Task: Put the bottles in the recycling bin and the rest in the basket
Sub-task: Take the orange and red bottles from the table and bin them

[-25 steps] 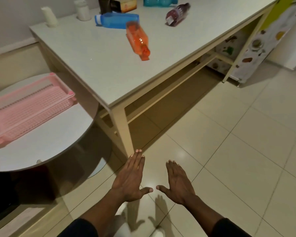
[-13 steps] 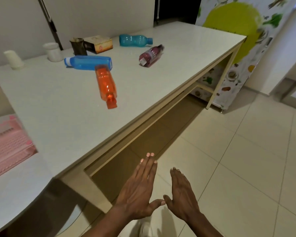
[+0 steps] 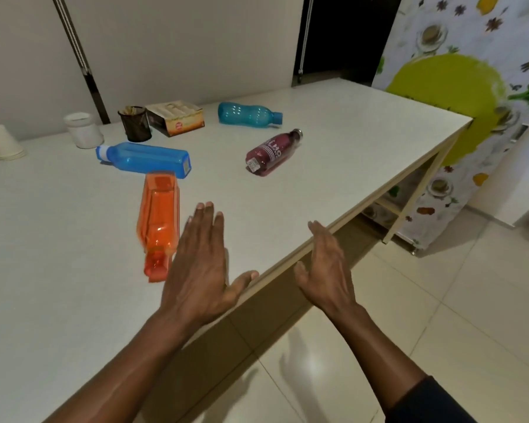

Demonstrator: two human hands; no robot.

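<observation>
Several bottles lie on their sides on the white table (image 3: 333, 178): an orange bottle (image 3: 158, 218) nearest me, a blue bottle (image 3: 144, 158) behind it, a teal bottle (image 3: 248, 115) further back and a maroon bottle (image 3: 272, 152) to the right. A carton box (image 3: 176, 117), a dark mesh cup (image 3: 134, 123), a white jar (image 3: 83, 130) and a stack of paper cups (image 3: 2, 141) stand at the back. My left hand (image 3: 200, 270) hovers flat and open just right of the orange bottle's cap. My right hand (image 3: 327, 270) is open past the table's front edge. No bin or basket is in view.
A cupboard with a printed food pattern (image 3: 471, 117) stands right of the table. Tiled floor (image 3: 440, 331) stretches in front and to the right. A dark doorway (image 3: 342, 35) sits behind the table's far end.
My view has swung up from the floor to the tabletop, and the pink basket at the left has dropped out of sight. Both open hands have risen to the table's front edge.
</observation>
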